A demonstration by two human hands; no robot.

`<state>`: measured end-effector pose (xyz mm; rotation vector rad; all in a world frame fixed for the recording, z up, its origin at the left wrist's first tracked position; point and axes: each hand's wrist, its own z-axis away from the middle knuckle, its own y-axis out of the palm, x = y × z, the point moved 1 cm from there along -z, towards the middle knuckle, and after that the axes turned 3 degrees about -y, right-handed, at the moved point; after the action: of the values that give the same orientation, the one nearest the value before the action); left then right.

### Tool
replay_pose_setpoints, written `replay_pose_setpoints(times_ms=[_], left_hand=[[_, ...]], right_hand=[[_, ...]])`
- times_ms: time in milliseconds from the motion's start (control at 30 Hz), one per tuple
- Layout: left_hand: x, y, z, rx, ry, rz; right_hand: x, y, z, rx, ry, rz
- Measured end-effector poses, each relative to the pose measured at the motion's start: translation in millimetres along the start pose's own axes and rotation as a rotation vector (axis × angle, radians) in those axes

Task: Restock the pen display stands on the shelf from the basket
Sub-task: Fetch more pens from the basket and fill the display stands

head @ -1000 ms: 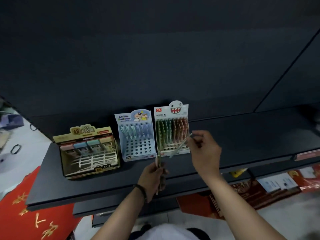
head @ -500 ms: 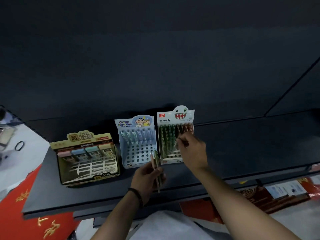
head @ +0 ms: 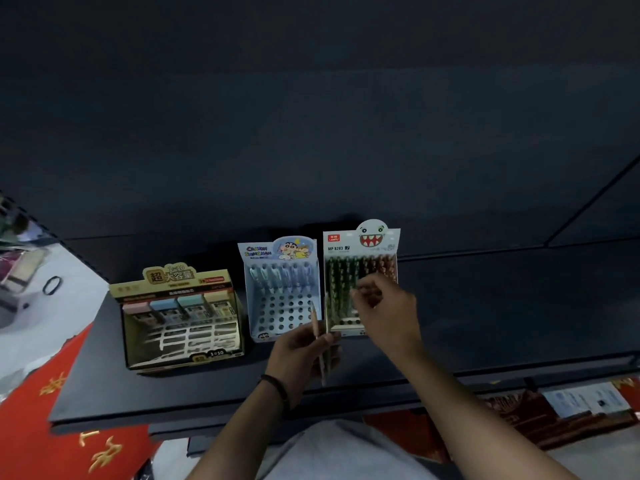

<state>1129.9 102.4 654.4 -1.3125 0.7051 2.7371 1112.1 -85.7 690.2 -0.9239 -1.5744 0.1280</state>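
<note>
At the shelf, your left grip clamps spare pens upright before the blue stand, kept in reach, while your right grip curls at the monster stand, likely seating one, though blur hides whether it holds anything.
</note>
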Motion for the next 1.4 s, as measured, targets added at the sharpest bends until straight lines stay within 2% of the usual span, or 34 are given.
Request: replay_pose_setpoints(times_ms=[133,333,433,500,567,667,767,967,1267,1400], left_hand=[[2,10,-9,0.038,0.041,-0.105],[4,22,-18,0.074,0.089,-0.131],[5,21,-19,0.063,0.098,-0.08],[2,15,-19,-0.017,0.09,-0.066],[0,1,-23,-0.101,0.116,-0.153],[2,-19,-31,-0.19,0.159,-0.325],[5,-23,-32,-0.21,0.105,-0.416],[5,-19,-26,-0.31,-0.006,-0.104],[-5,-13,-14,-0.165,0.089,0.025],[-4,-4,-10,-0.068,0.128,0.001]], right_hand=[[16,-3,7,0.118,0.197,-0.366],[8,-16,1,0.207,0.183,-0.256],[5,-15,7,0.104,0.16,-0.316],[5,-14,11,-0.03,0.113,-0.329],[3,-14,13,-0.119,0.046,-0.302],[2,-11,11,-0.151,-0.058,-0.223],[-2,-5,8,-0.166,-0.157,-0.093],[-20,17,10,-0.066,-0.167,0.027],[-11,15,10,0.155,-0.042,0.061],[-6,-1,23,0.093,-0.032,-0.102]])
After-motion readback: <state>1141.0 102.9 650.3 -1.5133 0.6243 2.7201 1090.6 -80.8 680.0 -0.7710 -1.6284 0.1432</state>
